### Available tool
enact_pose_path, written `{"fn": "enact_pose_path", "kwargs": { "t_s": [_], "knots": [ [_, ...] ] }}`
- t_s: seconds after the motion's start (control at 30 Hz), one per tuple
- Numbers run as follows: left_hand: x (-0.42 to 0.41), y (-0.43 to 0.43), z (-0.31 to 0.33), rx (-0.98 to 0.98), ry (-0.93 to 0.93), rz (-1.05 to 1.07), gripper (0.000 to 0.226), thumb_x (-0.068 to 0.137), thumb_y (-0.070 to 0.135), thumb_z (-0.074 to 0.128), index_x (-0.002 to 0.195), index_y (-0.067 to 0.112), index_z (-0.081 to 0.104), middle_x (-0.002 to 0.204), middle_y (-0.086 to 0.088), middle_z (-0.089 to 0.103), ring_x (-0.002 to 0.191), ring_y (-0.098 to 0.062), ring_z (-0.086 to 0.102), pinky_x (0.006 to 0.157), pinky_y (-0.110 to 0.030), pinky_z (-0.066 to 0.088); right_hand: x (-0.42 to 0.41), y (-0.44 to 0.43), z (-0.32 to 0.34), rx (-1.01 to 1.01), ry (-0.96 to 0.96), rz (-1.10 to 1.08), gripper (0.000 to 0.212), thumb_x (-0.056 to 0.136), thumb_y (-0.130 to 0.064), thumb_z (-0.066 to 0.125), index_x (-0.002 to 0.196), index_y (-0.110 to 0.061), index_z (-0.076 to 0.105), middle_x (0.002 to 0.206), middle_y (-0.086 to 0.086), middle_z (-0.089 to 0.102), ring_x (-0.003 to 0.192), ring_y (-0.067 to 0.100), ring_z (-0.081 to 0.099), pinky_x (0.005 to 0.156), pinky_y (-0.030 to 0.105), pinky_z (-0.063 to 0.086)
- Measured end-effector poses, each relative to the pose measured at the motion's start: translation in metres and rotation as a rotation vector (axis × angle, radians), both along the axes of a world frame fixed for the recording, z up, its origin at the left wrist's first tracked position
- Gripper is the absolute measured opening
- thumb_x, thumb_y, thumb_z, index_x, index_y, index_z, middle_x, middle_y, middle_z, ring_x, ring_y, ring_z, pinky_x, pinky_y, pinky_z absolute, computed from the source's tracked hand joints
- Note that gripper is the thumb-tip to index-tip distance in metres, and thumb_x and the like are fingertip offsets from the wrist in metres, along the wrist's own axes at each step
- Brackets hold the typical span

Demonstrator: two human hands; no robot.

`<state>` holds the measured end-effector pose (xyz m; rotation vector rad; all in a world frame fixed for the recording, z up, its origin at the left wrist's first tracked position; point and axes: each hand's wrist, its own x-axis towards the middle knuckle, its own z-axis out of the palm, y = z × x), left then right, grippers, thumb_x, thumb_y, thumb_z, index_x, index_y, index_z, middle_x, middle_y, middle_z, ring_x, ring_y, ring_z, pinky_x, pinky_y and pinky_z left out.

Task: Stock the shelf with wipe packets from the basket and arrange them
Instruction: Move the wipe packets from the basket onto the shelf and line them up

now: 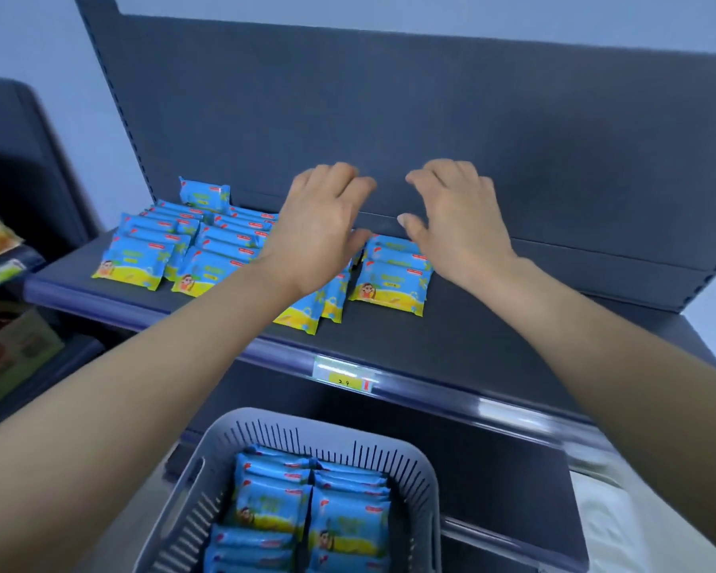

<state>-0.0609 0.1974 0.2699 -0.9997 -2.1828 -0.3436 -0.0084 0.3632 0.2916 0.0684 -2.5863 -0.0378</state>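
**Head view: both hands working above the rows of wipe packets on the shelf**

You are reaching both bare arms over the grey basket [424, 469] toward the dark blue shelf [492, 324]. Your left hand [321, 225] is hovering palm down over the third row of wipe packets [306, 312], fingers bent and slightly spread; whether it is gripping anything underneath cannot be told, since the hand itself is covering the packets there. Your right hand [459, 217] is hovering just behind the rightmost row [389, 283], fingers loosely curled and open, thumb near the rear packet, holding nothing that can be seen.

Open room is lying to the right: the shelf surface from the rightmost row to the right-hand edge is bare, and a strip along the front lip, above the yellow price tag [344, 376], is free as well. Two fuller rows [170, 250] are standing at the left end, with one packet [204, 195] leaning upright against the back panel [430, 117].

The basket is sitting below the shelf front, holding two columns of blue-and-yellow packets [306, 510] stacked on edge; its lower part is being cut off by the frame. Goods on the neighbouring shelving [1, 241] at far left are blurred and hard to make out.
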Motion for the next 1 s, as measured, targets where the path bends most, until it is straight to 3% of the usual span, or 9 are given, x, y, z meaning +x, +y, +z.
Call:
{"fn": "enact_pose_path", "kwargs": {
  "t_s": [0.23, 0.5, 0.6, 0.77, 1.0],
  "knots": [
    [0.06, -0.058, -0.004, 0.03, 0.051, -0.081, 0.045, 0.074, 0.022, 0.064, 0.114, 0.004, 0.056, 0.109, -0.018, 0.057, 0.098, -0.035, 0.054, 0.088, -0.04, 0.036, 0.066, -0.052, -0.003, 0.017, 0.043, 0.021, 0.043, 0.09, -0.026, 0.056, 0.129, -0.01, 0.049, 0.132, 0.009, 0.046, 0.124, 0.031, 0.038, 0.096, 0.04, 0.03],
    [0.104, -0.107, -0.113, -0.098, -0.257, -0.116, 0.046, 0.069, 0.017, 0.075, 0.11, 0.001, 0.06, 0.106, -0.019, 0.061, 0.094, -0.039, 0.059, 0.082, -0.042, 0.043, 0.118, -0.092, -0.096, -0.052, -0.13, 0.046, 0.042, 0.086, -0.022, 0.059, 0.124, -0.007, 0.055, 0.125, 0.012, 0.053, 0.118, 0.033, 0.045, 0.093, 0.041, 0.032],
    [0.112, -0.124, -0.161, -0.196, -0.396, -0.093, 0.048, 0.07, 0.015, 0.079, 0.111, 0.0, 0.061, 0.107, -0.019, 0.061, 0.097, -0.04, 0.058, 0.084, -0.046, 0.044, 0.127, -0.101, -0.143, -0.054, -0.266, 0.059, 0.039, 0.089, -0.023, 0.056, 0.124, -0.007, 0.054, 0.127, 0.011, 0.052, 0.119, 0.032, 0.044, 0.094, 0.041, 0.032],
    [0.111, -0.142, -0.227, -0.326, -0.608, 0.009, 0.049, 0.083, 0.024, 0.067, 0.127, 0.007, 0.053, 0.122, -0.013, 0.053, 0.114, -0.033, 0.049, 0.1, -0.042, 0.035, 0.133, -0.106, -0.219, 0.004, -0.507, 0.044, 0.036, 0.094, -0.027, 0.049, 0.127, -0.011, 0.049, 0.128, 0.007, 0.049, 0.12, 0.027, 0.042, 0.097, 0.038, 0.031],
    [0.101, -0.148, -0.286, -0.461, -0.743, 0.11, 0.05, 0.088, 0.026, 0.06, 0.133, 0.011, 0.045, 0.132, -0.01, 0.046, 0.122, -0.029, 0.042, 0.101, -0.038, 0.03, 0.129, -0.097, -0.299, 0.066, -0.808, -0.036, 0.035, 0.093, -0.019, 0.049, 0.126, -0.008, 0.048, 0.127, 0.013, 0.051, 0.119, 0.032, 0.043, 0.099, 0.042, 0.034]
  ]
}}
